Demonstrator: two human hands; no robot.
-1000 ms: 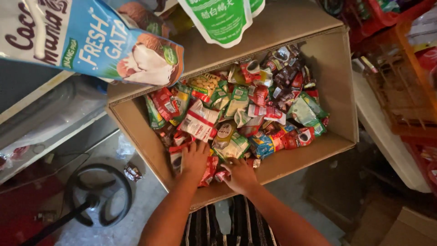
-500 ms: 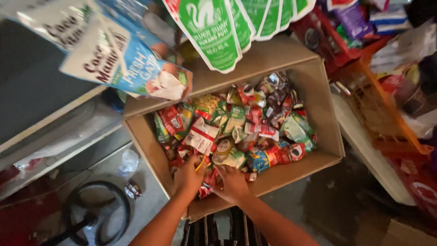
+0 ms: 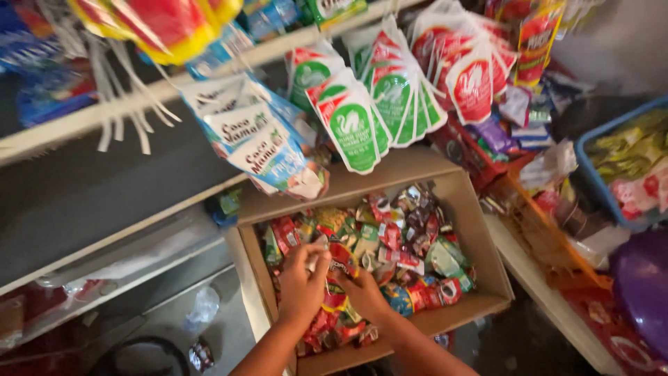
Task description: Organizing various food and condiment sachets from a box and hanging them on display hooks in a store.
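An open cardboard box (image 3: 480,244) holds several small colourful sachets (image 3: 410,244) in red, green and yellow. My left hand (image 3: 300,285) reaches into the near left part of the box, fingers curled on a strip of red sachets (image 3: 334,303) that trails down toward the near wall. My right hand (image 3: 363,292) lies right beside it, fingers closed over the same strip of packets. Both forearms come in from the bottom edge.
Hanging blue-and-white pouches (image 3: 261,139) and green and red pouches (image 3: 390,90) dangle just above the box. A shelf edge (image 3: 132,104) runs at upper left. A blue basket (image 3: 626,167) and an orange crate (image 3: 536,223) stand to the right.
The view has tilted up, showing more hanging pouches and the shelf. Both hands have moved slightly deeper into the box and gathered a strip of red sachets.
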